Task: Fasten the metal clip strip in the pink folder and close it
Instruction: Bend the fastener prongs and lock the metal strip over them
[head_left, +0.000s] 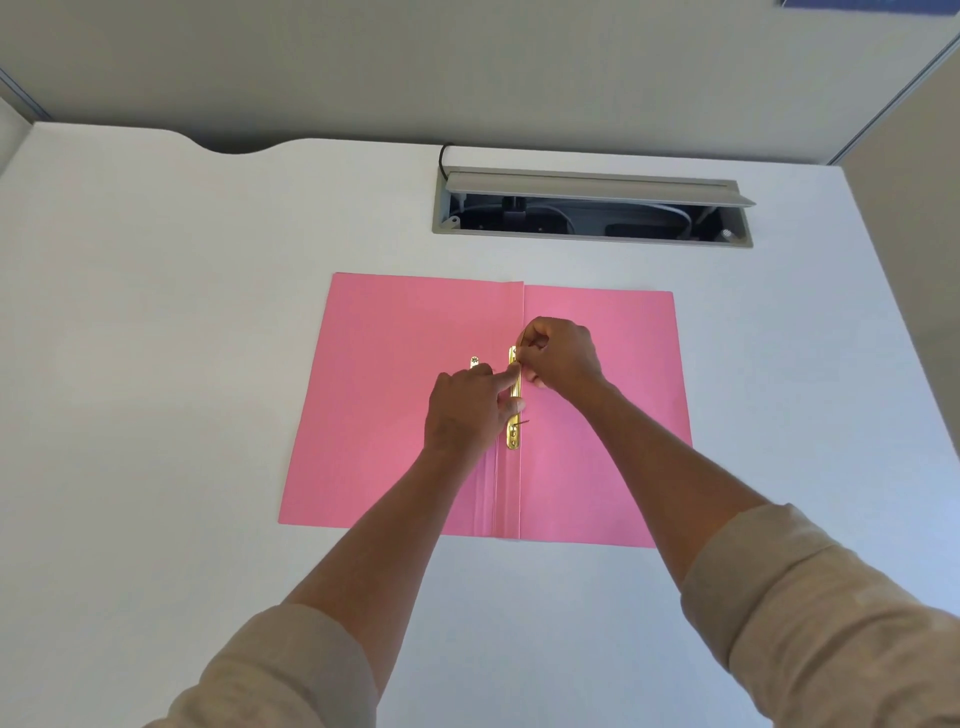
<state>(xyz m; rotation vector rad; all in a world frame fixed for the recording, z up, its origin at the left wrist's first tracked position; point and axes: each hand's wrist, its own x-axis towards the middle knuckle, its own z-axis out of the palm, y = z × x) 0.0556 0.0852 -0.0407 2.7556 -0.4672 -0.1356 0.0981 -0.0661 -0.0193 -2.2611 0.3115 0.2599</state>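
The left hand (464, 410) is pressing its index finger on the brass clip strip (514, 410) while the right hand (560, 354) is pinching its upper end, on the open pink folder (384, 415) lying on a white desk (156, 312) with an open cable hatch (592, 208), grey partitions (467, 67) behind.

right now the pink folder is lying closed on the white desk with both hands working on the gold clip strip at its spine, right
Not quite: the head view shows the pink folder lying open, both covers flat on the white desk. The left hand and right hand are indeed on the gold clip strip at its spine.
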